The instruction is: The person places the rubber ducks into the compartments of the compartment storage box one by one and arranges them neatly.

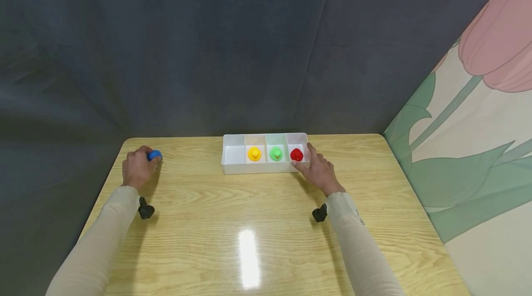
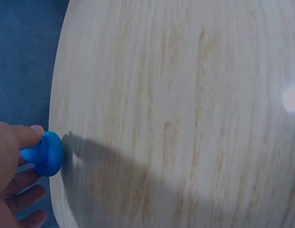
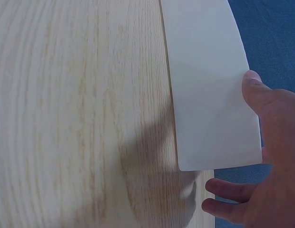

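At the table's far left, my left hand pinches a blue rubber duck between thumb and fingers. The left wrist view shows the duck close over the table edge, partly hidden by the hand. My right hand grips the right end of a white compartment tray, thumb on the front rim and fingers along the side. From left to right, the tray's leftmost compartment is bare, then come a yellow duck, a green duck and a red duck, one per compartment.
The wooden table ends just behind the tray at a dark curtain. A wall with a flower print stands at the right. Black wrist cameras sit below both hands.
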`<state>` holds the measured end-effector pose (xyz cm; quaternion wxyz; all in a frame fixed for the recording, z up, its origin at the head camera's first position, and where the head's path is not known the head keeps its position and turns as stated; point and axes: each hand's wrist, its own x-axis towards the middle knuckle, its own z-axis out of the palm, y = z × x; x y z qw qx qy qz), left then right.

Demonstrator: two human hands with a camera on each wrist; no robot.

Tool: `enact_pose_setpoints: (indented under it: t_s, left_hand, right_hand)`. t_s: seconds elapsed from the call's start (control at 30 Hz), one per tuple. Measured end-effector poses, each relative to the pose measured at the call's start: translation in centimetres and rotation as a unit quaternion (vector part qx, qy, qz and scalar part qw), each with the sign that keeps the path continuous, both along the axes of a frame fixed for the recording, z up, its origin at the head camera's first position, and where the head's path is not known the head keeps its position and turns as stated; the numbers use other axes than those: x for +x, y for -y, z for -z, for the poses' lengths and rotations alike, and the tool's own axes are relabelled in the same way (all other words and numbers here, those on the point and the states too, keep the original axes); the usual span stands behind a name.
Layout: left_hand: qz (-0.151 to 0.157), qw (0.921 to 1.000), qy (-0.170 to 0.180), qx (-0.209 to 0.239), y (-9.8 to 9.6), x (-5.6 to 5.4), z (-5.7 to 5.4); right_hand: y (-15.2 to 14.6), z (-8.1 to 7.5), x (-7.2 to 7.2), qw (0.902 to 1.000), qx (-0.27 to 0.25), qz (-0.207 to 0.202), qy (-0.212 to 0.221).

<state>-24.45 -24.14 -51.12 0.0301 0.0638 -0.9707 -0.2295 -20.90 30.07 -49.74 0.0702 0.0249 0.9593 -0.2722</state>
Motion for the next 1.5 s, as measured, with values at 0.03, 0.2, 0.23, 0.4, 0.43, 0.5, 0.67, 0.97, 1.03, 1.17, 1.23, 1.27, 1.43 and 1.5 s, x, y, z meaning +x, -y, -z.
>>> enact_pose_setpoints:
  t_s: [0.03, 0.2, 0.23, 0.4, 0.43, 0.5, 0.67, 0.97, 1.03, 1.17, 1.23, 1.27, 1.43, 1.5]
  left_hand:
    - [0.0, 1.0, 0.0, -0.001, -0.1, 0.0, -0.1]
    - [-0.001, 0.9999, 0.01, -0.003, -0.4, 0.3, -0.6]
    - [-0.001, 0.9999, 0.011, -0.003, -0.5, 0.3, -0.7]
    - [0.007, 0.9999, 0.005, -0.009, -0.9, 0.2, -0.8]
    - [0.009, 0.9999, 0.001, -0.009, -1.0, 0.2, -0.9]
    - [0.014, 0.9998, -0.006, -0.008, -1.3, 0.2, -1.1]
    - [0.024, 0.9996, -0.015, 0.0, -1.9, 0.2, -1.6]
    - [0.049, 0.9985, -0.023, -0.014, -2.8, 0.0, -1.9]
    - [0.054, 0.9982, -0.022, -0.014, -3.0, 0.0, -2.0]
    - [0.066, 0.9975, -0.024, -0.009, -3.6, -0.1, -2.2]
    - [0.074, 0.9968, -0.027, -0.006, -3.9, -0.2, -2.3]
    - [0.078, 0.9965, -0.03, -0.006, -4.1, -0.2, -2.4]
    - [0.091, 0.995, -0.041, -0.007, -4.6, -0.3, -2.8]
    - [0.093, 0.9948, -0.043, -0.005, -4.8, -0.4, -3.0]
  right_hand:
    - [0.0, 0.0, 0.0, 1.0, 0.0, 0.001, 0.0]
    - [0.0, -0.2, 0.1, 1.0, 0.001, 0.0, 0.003]
    - [0.0, -0.2, 0.1, 1.0, 0.0, 0.001, 0.005]
    - [-0.1, -0.2, 0.2, 1.0, -0.001, 0.0, 0.006]
    - [-0.1, -0.2, 0.2, 1.0, -0.001, 0.0, 0.006]
    - [-0.2, -0.3, 0.2, 1.0, -0.001, -0.001, 0.007]
    - [-0.2, -0.3, 0.2, 1.0, 0.002, -0.001, 0.007]
    - [-0.1, -0.3, 0.2, 0.9999, 0.002, 0.001, 0.01]
    - [-0.1, -0.3, 0.2, 0.9999, 0.002, 0.001, 0.01]
    - [-0.1, -0.3, 0.2, 0.9999, 0.002, 0.002, 0.011]
    - [-0.1, -0.3, 0.1, 0.9999, 0.001, 0.003, 0.011]
    - [-0.1, -0.3, 0.1, 0.9999, 0.0, 0.003, 0.011]
    - [-0.1, -0.2, 0.1, 0.9999, -0.003, 0.002, 0.011]
    - [-0.1, -0.2, 0.1, 0.9999, -0.002, 0.001, 0.011]
